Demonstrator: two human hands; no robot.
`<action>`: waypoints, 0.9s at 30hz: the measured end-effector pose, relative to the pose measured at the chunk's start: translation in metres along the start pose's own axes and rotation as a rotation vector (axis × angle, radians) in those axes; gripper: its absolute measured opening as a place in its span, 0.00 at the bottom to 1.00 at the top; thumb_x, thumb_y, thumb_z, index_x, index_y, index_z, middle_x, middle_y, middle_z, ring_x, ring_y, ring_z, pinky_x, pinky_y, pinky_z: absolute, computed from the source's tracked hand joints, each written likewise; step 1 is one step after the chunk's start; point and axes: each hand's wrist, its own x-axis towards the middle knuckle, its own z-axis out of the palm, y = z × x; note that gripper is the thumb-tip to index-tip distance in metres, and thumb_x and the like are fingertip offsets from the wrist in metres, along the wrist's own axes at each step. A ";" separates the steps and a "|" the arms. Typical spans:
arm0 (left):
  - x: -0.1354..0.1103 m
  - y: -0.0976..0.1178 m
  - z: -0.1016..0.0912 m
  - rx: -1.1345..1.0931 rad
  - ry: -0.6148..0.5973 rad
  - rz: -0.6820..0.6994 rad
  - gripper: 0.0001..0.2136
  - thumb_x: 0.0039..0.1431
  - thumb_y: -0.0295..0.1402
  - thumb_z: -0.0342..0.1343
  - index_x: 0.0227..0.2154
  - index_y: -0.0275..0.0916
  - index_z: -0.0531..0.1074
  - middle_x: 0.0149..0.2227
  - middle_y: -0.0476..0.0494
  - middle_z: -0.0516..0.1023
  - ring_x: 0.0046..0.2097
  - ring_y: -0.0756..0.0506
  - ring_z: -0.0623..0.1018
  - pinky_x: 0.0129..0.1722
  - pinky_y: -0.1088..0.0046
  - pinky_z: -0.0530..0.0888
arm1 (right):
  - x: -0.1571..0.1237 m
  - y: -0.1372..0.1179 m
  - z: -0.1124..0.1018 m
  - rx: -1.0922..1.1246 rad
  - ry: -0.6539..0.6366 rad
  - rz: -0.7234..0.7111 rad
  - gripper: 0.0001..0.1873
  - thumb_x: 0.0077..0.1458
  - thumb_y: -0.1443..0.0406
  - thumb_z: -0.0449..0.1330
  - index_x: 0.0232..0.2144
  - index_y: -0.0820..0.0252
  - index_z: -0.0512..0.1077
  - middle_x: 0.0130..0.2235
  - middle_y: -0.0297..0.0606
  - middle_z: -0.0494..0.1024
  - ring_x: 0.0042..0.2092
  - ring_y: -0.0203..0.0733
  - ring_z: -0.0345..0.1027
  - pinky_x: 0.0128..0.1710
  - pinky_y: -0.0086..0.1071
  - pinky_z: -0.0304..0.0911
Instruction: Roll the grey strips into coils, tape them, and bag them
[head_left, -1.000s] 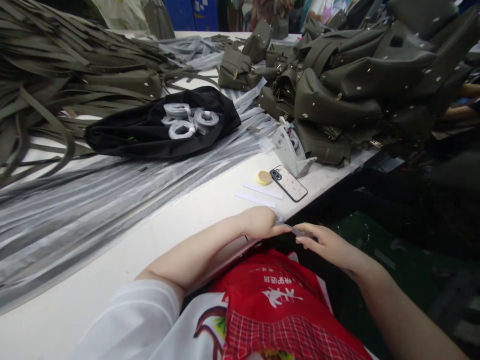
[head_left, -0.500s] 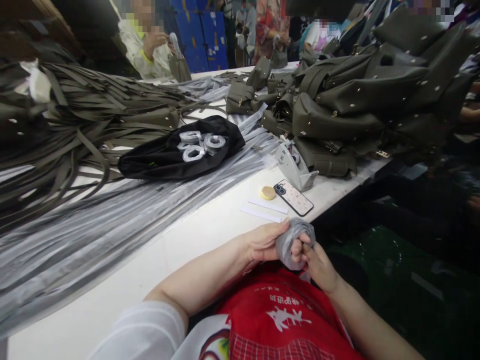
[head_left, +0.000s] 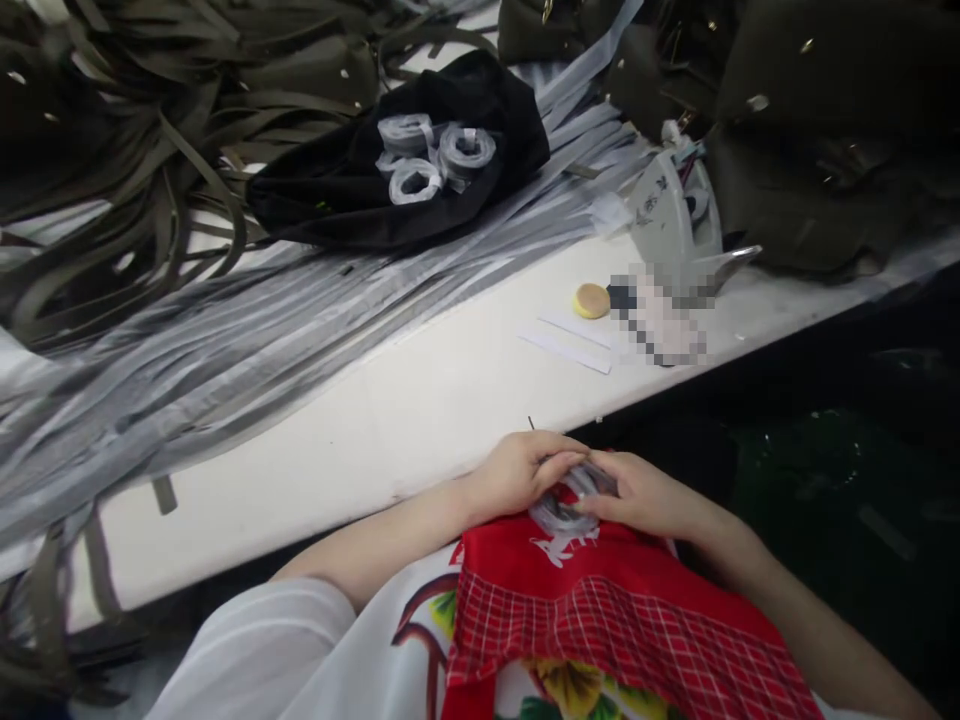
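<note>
Fingers [head_left: 551,460] of left hand [head_left: 521,472] and right hand [head_left: 645,495] clamped on crumpled grey translucent strip [head_left: 559,515] | strip is best kept bunched compactly over red checked apron [head_left: 600,610]

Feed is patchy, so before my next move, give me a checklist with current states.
1. Hold on the crumpled grey translucent strip: ok, in the grip of left hand and right hand.
2. Strip off the white table: ok, it sits over the red apron.
3. Strip's free end located: cannot tell, fingers cover it.
4. Heap of long grey strips apart from hands: ok.
5. Grey tape dispenser and round yellow disc on table, beyond hands: ok.
</note>
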 end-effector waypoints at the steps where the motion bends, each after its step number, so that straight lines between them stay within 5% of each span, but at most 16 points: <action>1: -0.006 -0.005 0.000 -0.016 0.052 -0.018 0.16 0.67 0.39 0.46 0.46 0.38 0.75 0.45 0.41 0.80 0.45 0.46 0.78 0.49 0.72 0.72 | 0.001 0.003 0.003 0.016 -0.011 0.002 0.20 0.53 0.52 0.62 0.42 0.60 0.74 0.37 0.38 0.80 0.35 0.45 0.72 0.35 0.32 0.64; 7: -0.027 -0.015 -0.012 -0.102 0.170 -0.108 0.18 0.68 0.40 0.43 0.46 0.35 0.73 0.40 0.41 0.78 0.36 0.49 0.77 0.40 0.73 0.74 | 0.013 0.002 0.009 0.007 -0.004 -0.030 0.20 0.58 0.50 0.56 0.37 0.62 0.71 0.33 0.37 0.76 0.33 0.43 0.69 0.33 0.31 0.61; 14: -0.009 0.002 -0.031 0.132 -0.103 0.096 0.15 0.66 0.40 0.47 0.44 0.40 0.75 0.39 0.41 0.77 0.41 0.46 0.76 0.45 0.73 0.70 | 0.026 -0.023 -0.005 0.003 -0.142 -0.109 0.13 0.59 0.57 0.59 0.40 0.58 0.75 0.38 0.35 0.80 0.38 0.44 0.72 0.38 0.32 0.63; 18: -0.014 -0.010 -0.021 0.122 -0.080 0.075 0.18 0.67 0.41 0.43 0.45 0.41 0.77 0.36 0.41 0.78 0.39 0.47 0.75 0.43 0.74 0.70 | 0.023 -0.021 -0.007 -0.047 -0.090 -0.053 0.10 0.58 0.58 0.59 0.34 0.59 0.75 0.32 0.34 0.79 0.33 0.41 0.71 0.32 0.30 0.62; 20: -0.017 -0.016 -0.017 0.049 0.052 -0.026 0.19 0.67 0.42 0.44 0.43 0.39 0.78 0.35 0.42 0.78 0.38 0.47 0.76 0.41 0.74 0.71 | 0.023 -0.017 -0.017 -0.097 0.036 -0.050 0.12 0.61 0.58 0.56 0.37 0.58 0.75 0.32 0.35 0.79 0.33 0.41 0.70 0.33 0.31 0.63; 25: -0.003 -0.023 -0.032 -0.163 0.404 -0.249 0.20 0.64 0.46 0.47 0.40 0.37 0.79 0.32 0.44 0.80 0.34 0.47 0.77 0.37 0.73 0.73 | 0.050 -0.003 -0.052 -0.408 0.663 -0.105 0.11 0.61 0.60 0.54 0.37 0.58 0.74 0.36 0.41 0.78 0.36 0.44 0.71 0.40 0.36 0.65; 27: 0.011 -0.025 -0.046 -0.189 0.513 -0.247 0.21 0.64 0.47 0.48 0.41 0.37 0.79 0.31 0.45 0.80 0.34 0.46 0.77 0.37 0.73 0.73 | 0.070 0.005 -0.058 -0.600 0.746 -0.168 0.10 0.60 0.61 0.56 0.40 0.58 0.74 0.39 0.43 0.78 0.40 0.47 0.71 0.43 0.38 0.65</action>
